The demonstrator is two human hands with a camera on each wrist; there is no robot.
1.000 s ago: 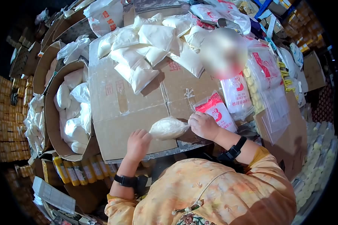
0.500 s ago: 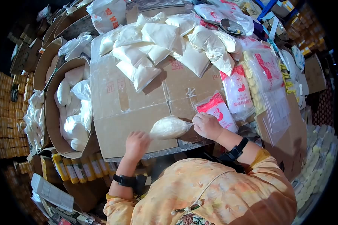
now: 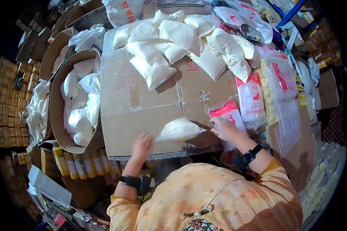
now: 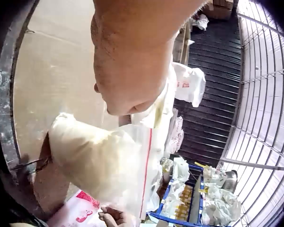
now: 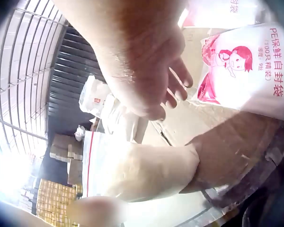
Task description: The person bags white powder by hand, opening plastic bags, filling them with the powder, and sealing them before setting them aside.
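A clear zip bag of pale powder [image 3: 181, 129] lies at the near edge of the cardboard-covered table; its red seal line shows in both wrist views, on the bag [image 4: 94, 163] and again on the bag [image 5: 151, 172]. My left hand [image 3: 143, 147] pinches the bag's flat left end with curled fingers; the fingertips are partly hidden behind the hand [image 4: 132, 71]. Just off the bag's right end is my right hand [image 3: 225, 129], beside a red-and-white packet [image 3: 231, 115]. Its fingers [image 5: 180, 73] are spread and slightly bent, holding nothing.
Several filled powder bags [image 3: 177, 34] are piled on the cardboard [image 3: 131, 127] at the back. On the left stands a carton [image 3: 58, 111] with more bags. Printed packets [image 3: 251, 100] and loose clear bags [image 3: 287, 123] lie at the right. A metal scoop [image 3: 251, 34] rests at the back right.
My right hand has let go of the bag's right end and moved slightly right. The left hand remains at the left end. The head view has shifted, moving the table scene rightward in the picture.
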